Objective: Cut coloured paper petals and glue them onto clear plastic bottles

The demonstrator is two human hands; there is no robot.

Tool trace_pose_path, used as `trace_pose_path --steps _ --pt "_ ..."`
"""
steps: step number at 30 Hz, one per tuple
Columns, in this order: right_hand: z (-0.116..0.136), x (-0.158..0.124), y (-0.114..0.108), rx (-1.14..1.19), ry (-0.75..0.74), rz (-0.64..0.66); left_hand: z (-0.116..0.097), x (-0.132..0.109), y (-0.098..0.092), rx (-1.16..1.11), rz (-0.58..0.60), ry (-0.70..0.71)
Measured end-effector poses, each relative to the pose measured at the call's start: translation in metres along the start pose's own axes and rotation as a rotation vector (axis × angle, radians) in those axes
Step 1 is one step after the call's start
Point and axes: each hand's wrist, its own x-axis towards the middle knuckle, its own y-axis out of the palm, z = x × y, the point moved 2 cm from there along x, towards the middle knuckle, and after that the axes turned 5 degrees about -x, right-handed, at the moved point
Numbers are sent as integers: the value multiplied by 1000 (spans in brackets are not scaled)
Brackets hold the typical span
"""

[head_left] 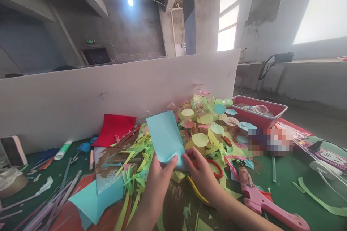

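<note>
A light blue sheet of paper [166,133] stands tilted up between my hands, its lower edge curled or folded. My left hand [159,177] pinches its lower left part, the thumb lying on the front. At the lower right corner, my right hand [199,171] has its fingers closed on the paper. A red loop [217,168], resembling a scissors handle, shows behind my right hand, and a yellow curved strip [197,190] runs under it; whether either touches the hand is unclear. Green and yellow paper scraps [137,162] lie beneath and around both hands.
Paper discs in several colours [200,139] crowd the back middle. A pink glue gun [260,196] lies at right, before a red basket [260,117]. Folded blue paper [99,200], red sheet [115,130], glue stick [63,150] and phone [13,150] are leftward. A white board [81,97] stands behind.
</note>
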Motion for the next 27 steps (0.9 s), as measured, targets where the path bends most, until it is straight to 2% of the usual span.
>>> trace_pose_path --steps 5,10,14,27 --pt "-2 -2 2 49 10 8 1 5 -4 149 -2 -17" --pt "-5 -2 5 127 30 14 6 10 -8 214 10 -28" --pt "-5 -2 5 225 50 76 9 10 -10 204 5 -21" --pt "5 1 -1 176 104 94 1 7 -6 257 -42 -44"
